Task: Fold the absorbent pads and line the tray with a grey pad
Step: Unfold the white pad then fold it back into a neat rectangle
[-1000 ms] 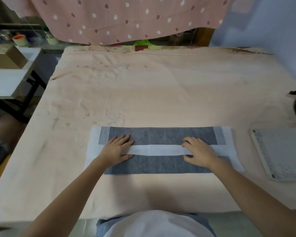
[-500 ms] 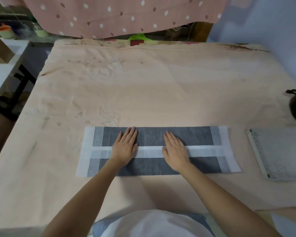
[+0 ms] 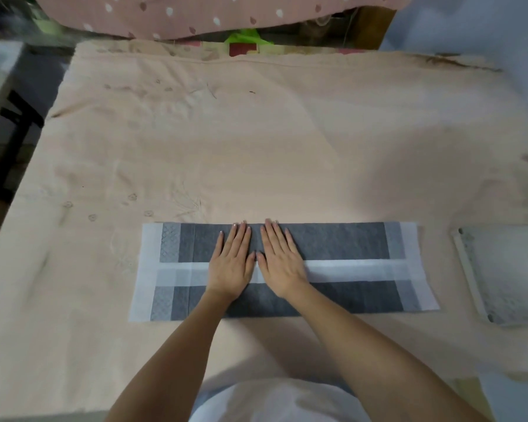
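A long grey absorbent pad with white borders (image 3: 333,242) lies flat on the near part of a peach cloth-covered table (image 3: 256,147), its two long edges folded in so they meet along a pale white strip down the middle. A person presses it at the centre with both palms: the left hand (image 3: 231,263) and the right hand (image 3: 279,261) sit side by side, thumbs almost touching, fingers straight and close together, gripping nothing. The flat pressure appears meant to hold the flaps down and set the creases. Off to the right, well apart from the pad, a shallow pale rectangular tray (image 3: 467,269) waits at the table edge, seemingly already carrying a light quilted lining, though that is hard to tell. A pink spotted cloth (image 3: 226,13) hangs beyond the table's far edge.
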